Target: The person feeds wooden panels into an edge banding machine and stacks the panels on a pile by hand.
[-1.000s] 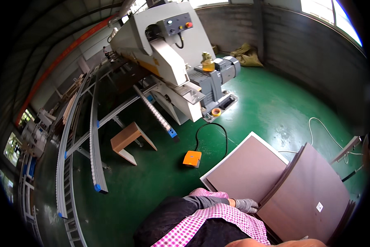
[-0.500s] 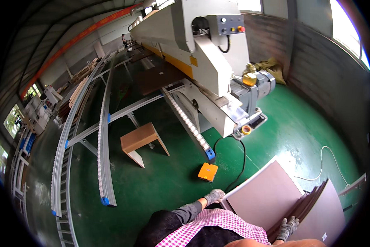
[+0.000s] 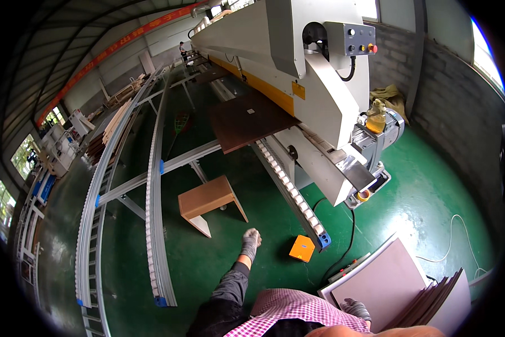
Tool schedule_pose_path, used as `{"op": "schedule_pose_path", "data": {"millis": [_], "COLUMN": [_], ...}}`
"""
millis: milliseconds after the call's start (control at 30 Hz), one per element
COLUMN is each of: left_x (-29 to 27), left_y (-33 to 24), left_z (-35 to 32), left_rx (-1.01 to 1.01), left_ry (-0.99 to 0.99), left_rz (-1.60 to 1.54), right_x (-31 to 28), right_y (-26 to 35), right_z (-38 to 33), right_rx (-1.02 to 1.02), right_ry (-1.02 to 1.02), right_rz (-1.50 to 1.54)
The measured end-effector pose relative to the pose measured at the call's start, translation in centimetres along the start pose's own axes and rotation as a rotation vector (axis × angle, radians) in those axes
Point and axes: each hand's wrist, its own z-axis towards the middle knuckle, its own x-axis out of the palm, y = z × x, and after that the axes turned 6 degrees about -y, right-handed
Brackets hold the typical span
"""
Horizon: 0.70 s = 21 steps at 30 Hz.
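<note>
The right hand (image 3: 356, 308), in a grey knitted work glove, rests on the near edge of the pale grey rectangular panel (image 3: 376, 281) at the lower right. The grip appears closed over that edge, though the fingers are partly hidden by the pink-and-white checked shirt (image 3: 297, 309), so the hold cannot be confirmed with certainty. The panel is the top sheet of a stack of flat boards (image 3: 432, 300) whose dark brown edges fan out at its right side.

The left hand (image 3: 251, 242), also in a grey glove, is extended forward over the green painted floor (image 3: 252, 213). Its grip is loosely open and holds nothing. It touches no object.

Near the left hand, to its right, an orange box-shaped foot pedal (image 3: 302, 248) lies on the floor with a black cable (image 3: 350, 236) leading away from it. Ahead and to the left of the hand stands a small brown wooden stool (image 3: 207, 201).

Beyond these runs a roller support rail with a blue end cap (image 3: 297, 199), set along a large white-and-yellow edge-processing machine (image 3: 297, 73). A dark brown rectangular board (image 3: 247, 121) lies partly under the machine on its infeed side. A grey control box with coloured buttons (image 3: 350, 39) is mounted on the machine. To the left, two long grey roller conveyor tracks (image 3: 151, 185) extend away across the floor.
</note>
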Motion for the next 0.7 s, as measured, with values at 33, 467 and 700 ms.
{"op": "schedule_pose_path", "data": {"millis": [33,467,700], "left_x": [-0.3,2.0,5.0], "left_y": [-1.4,-13.1,-15.3], "left_z": [1.1,10.1,12.0], "left_rx": [0.042,0.543,0.504], "left_ry": [-0.039,-0.113,-0.197], "left_rz": [-0.01,0.161,0.337], "right_x": [0.3,-1.6,-1.6], "right_y": [0.6,3.1,4.0], "right_z": [0.3,0.9,0.3], "right_rx": [-0.015,-0.076,0.018], "right_ry": [0.05,0.044,0.038], "right_rz": [-0.024,-0.198,-0.143]}}
